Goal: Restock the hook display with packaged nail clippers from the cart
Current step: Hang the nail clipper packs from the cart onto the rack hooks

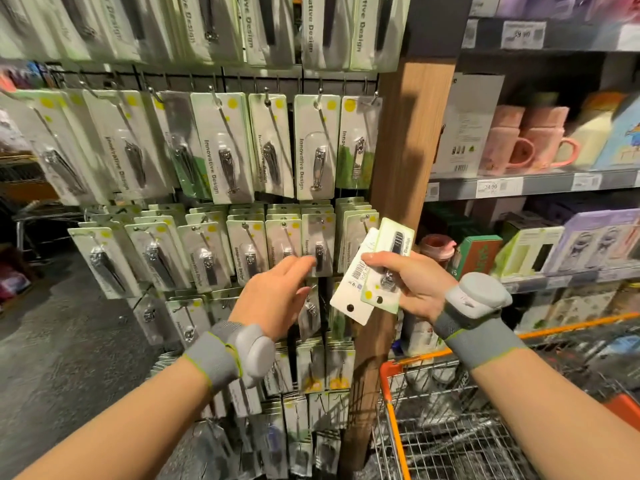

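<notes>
We've got the right hand (412, 289) at centre right of the frame gripping two packaged nail clippers (375, 268), fanned and held upside down, with the hang holes at the bottom edge. Left hand (277, 296) is at centre, fingers straight and holding nothing, fingertips touching or just short of the hung packs in the hook display (221, 216); we can't tell which. Risks as we see them: packs need flipping before a hole meets a hook, and a one-handed flip of two fanned cards could drop one to the floor or into the cart (485, 410) at lower right. Rows look packed tight, so pushing onto a full hook may knock front packs off. Motion blur hides the hook tips.
</notes>
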Action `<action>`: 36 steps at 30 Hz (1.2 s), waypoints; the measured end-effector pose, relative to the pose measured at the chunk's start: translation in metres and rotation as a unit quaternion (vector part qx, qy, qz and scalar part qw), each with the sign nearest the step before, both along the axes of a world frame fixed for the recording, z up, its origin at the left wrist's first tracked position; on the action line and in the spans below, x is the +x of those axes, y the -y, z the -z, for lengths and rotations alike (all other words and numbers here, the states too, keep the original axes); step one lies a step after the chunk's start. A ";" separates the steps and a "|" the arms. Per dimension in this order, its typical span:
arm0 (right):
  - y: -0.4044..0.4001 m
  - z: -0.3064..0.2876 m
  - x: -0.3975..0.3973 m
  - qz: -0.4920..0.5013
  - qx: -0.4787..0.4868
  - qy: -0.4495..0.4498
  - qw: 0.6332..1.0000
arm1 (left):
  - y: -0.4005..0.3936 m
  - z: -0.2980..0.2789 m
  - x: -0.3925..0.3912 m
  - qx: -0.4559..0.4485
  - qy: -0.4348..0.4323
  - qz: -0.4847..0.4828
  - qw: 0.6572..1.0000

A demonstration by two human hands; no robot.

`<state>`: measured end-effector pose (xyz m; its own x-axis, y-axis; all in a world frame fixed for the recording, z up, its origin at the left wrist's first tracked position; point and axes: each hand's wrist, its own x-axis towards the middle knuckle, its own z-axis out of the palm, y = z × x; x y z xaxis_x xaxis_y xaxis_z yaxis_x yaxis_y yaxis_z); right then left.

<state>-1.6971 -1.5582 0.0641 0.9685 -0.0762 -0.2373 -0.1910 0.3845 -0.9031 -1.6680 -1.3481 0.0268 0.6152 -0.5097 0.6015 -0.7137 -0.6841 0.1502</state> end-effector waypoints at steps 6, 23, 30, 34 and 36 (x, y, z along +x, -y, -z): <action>-0.002 -0.010 -0.004 -0.035 0.036 -0.042 0.998 | 0.008 -0.024 -0.015 0.093 0.206 0.054 0.973; 0.034 -0.026 -0.012 0.040 0.061 -0.045 0.996 | -0.003 -0.088 -0.032 -0.160 -0.041 0.039 0.985; 0.026 -0.034 -0.019 0.024 0.038 -0.012 0.999 | -0.003 -0.104 -0.030 -0.339 -0.330 0.010 0.881; 0.022 -0.041 -0.022 0.011 0.027 0.002 1.000 | -0.004 -0.108 -0.032 -0.343 -0.341 0.004 0.875; 0.020 -0.046 -0.023 0.007 0.018 0.018 1.000 | -0.005 -0.109 -0.034 -0.334 -0.344 -0.004 0.877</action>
